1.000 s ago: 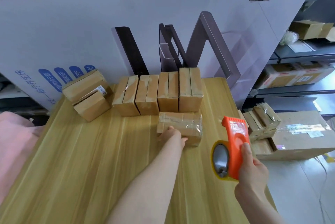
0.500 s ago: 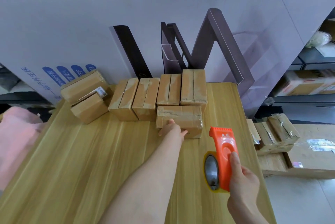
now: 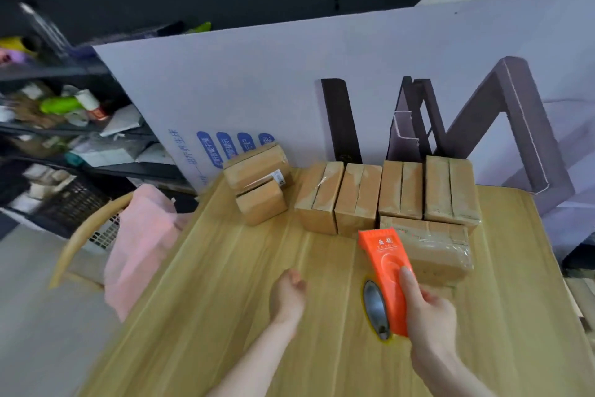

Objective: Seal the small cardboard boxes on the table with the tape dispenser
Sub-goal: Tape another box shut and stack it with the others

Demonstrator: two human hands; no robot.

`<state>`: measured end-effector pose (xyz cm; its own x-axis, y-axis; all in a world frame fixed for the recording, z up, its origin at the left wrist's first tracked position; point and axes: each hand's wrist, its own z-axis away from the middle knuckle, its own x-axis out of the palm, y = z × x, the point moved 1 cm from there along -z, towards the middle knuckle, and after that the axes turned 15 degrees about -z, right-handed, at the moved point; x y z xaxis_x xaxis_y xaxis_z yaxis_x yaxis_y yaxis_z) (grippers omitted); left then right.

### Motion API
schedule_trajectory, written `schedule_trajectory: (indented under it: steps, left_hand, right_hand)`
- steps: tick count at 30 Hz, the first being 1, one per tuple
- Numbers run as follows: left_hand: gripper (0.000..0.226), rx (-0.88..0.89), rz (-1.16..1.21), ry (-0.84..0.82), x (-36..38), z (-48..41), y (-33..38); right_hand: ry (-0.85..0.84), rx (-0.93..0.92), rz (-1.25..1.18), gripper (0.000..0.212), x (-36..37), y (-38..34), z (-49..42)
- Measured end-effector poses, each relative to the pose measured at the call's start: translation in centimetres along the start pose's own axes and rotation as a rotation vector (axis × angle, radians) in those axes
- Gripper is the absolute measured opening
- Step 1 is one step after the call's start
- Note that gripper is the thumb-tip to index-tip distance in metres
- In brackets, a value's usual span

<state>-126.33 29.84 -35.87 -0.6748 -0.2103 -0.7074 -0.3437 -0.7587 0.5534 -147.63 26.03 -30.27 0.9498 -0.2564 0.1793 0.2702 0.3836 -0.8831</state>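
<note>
A: Where is the tape dispenser (image 3: 384, 268) held?

B: It is gripped in the right hand (image 3: 428, 309), above the near right part of the table (image 3: 225, 316), just in front of the shiny taped box (image 3: 441, 252). The left hand (image 3: 288, 295) is loose over the table, and nothing is held in it.

A: What could go wrong?

B: No box is being held down. If tape is pulled across a box that is not pinned, the box could be dragged or tipped, and the tape could be laid crooked.

A: Anything else?

B: The row of four boxes (image 3: 386, 194) at the far side is packed tight. If one is pulled out roughly, the ones beside it could be knocked. The two stacked boxes (image 3: 257, 184) at the far left are set close to the table edge and could be pushed off.
</note>
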Motion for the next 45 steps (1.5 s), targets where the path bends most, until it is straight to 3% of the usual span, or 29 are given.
schedule_trajectory:
  steps: [8,13,17,22,29,35,40,45]
  left_hand:
    - [0.039,0.345,-0.425,0.243,-12.3,-13.0,-1.3]
    - [0.036,0.722,-0.568,0.280,-14.0,-21.6,2.1]
    - [0.049,0.898,-0.806,0.249,-12.9,-26.1,3.5]
    - [0.081,0.820,-1.041,0.201,-10.0,-29.8,2.0]
    - [0.069,0.879,-1.069,0.238,-8.9,-30.3,0.6]
    - [0.070,1.121,-0.912,0.180,-9.2,-26.9,-1.8]
    - [0.078,0.901,-1.057,-0.011,-10.6,-27.5,-1.1]
    - [0.086,0.804,-1.111,0.065,-7.8,-20.6,-2.9]
  right_hand:
    - [-0.024,-0.092,0.026,0.047,12.6,2.6,2.0]
    - [0.033,-0.104,0.073,0.051,18.6,4.6,1.4]
    - [0.070,-0.091,0.067,0.053,21.9,5.4,1.0]
    - [0.094,-0.082,0.020,0.049,24.0,5.4,0.6]
    - [0.112,-0.109,0.014,0.046,25.0,5.1,0.7]
    - [0.113,-0.122,-0.004,0.047,23.2,4.2,2.1]
    - [0.123,-0.133,-0.023,0.047,19.9,3.4,3.5]
    - [0.108,-0.137,-0.046,0.046,15.0,1.8,5.4]
